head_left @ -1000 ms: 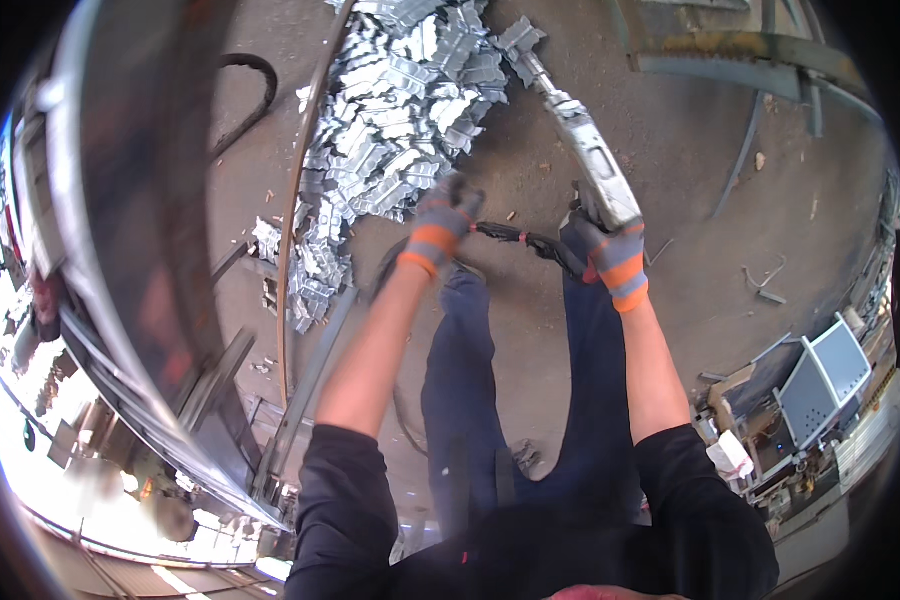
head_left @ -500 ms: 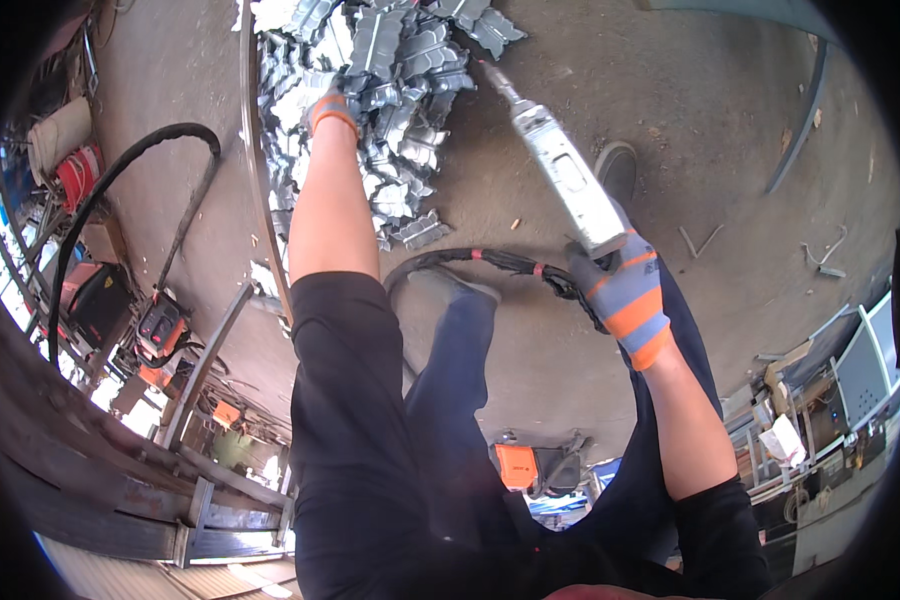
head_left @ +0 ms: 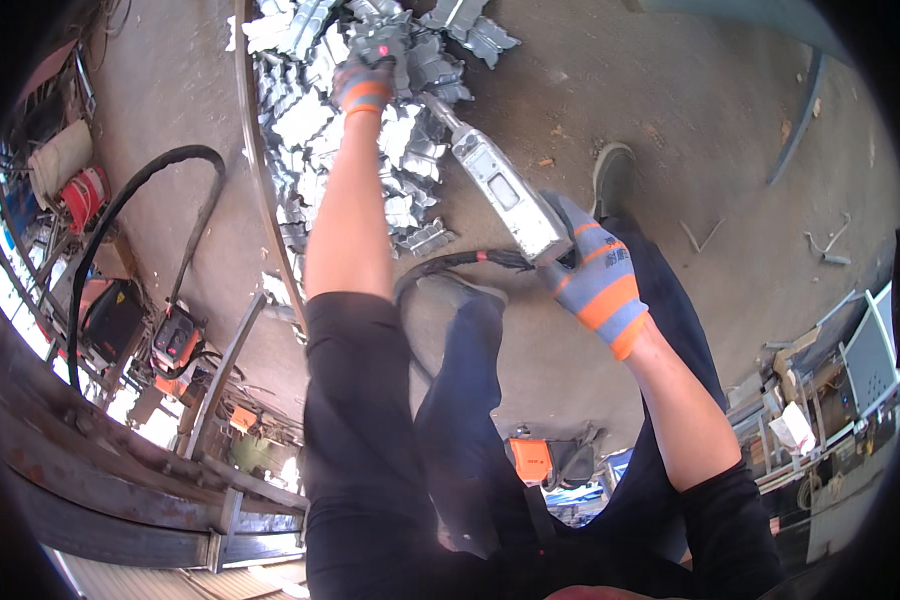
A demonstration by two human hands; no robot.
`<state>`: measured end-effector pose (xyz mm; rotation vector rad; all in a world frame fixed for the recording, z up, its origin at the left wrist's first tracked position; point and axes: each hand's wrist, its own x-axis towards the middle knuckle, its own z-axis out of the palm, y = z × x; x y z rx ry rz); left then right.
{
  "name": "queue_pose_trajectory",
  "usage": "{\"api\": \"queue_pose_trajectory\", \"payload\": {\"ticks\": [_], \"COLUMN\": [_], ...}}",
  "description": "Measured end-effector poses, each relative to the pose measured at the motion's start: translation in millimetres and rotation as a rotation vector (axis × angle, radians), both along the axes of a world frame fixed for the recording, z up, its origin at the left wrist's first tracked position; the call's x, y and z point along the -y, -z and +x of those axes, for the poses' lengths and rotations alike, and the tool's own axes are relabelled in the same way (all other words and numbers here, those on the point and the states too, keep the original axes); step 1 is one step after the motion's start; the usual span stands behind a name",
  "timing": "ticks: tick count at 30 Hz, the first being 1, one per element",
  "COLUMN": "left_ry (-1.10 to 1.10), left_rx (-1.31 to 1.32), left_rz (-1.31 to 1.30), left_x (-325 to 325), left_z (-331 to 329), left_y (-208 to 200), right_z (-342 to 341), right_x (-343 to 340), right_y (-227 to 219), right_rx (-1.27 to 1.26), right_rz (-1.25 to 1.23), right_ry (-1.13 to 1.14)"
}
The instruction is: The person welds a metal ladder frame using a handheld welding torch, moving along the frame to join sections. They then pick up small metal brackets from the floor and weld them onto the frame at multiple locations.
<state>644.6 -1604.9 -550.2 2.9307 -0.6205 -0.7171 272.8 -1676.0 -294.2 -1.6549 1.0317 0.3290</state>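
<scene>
My right hand (head_left: 595, 265), in a grey and orange glove, is closed around the rear end of a silver handheld laser gun (head_left: 505, 190). The gun's narrow nozzle points up and left at the pile of shiny stamped metal pieces (head_left: 405, 130). At the far part of that pile, my left hand (head_left: 363, 85), gloved alike, grips a stamped metal piece (head_left: 395, 48). A small red light spot shows on this piece. The left fingers are partly hidden and blurred. A black cable (head_left: 450, 262) runs from the gun's rear and loops across the floor near my foot.
A long metal bar (head_left: 253, 170) borders the pile on the left. Beyond it a thick black hose (head_left: 213, 165) arches near orange and black machines (head_left: 175, 340). Metal scraps (head_left: 702, 235) lie on the floor at right, with a curved strip (head_left: 800, 120) farther off.
My left hand has shifted right and farther out, now with a metal piece. My right hand has brought the gun left, its nozzle closer to the pile. A red spot now shows on the piece.
</scene>
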Motion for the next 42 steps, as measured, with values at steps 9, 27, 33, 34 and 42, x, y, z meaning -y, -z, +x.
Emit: {"api": "queue_pose_trajectory", "payload": {"ticks": [9,27,33,34,42], "left_ry": [0.018,0.435,0.526,0.521,0.679], "left_rx": [-0.096,-0.490,-0.280,-0.249,-0.295], "left_rz": [-0.363,0.360,0.352,0.344,0.156], "left_x": [-51,-212,-216,-219,-246], "left_z": [-81,46,40,40,-28], "left_y": [-73,-32,-38,-39,-47], "right_z": [24,44,44,44,46], "right_x": [20,2,-15,-16,-18], "right_y": [0,5,11,12,14], "right_rx": [0.066,0.017,0.015,0.036,-0.015], "right_rz": [0.040,0.098,0.050,0.042,0.035], "right_ry": [0.199,0.161,0.108,0.121,0.064]}}
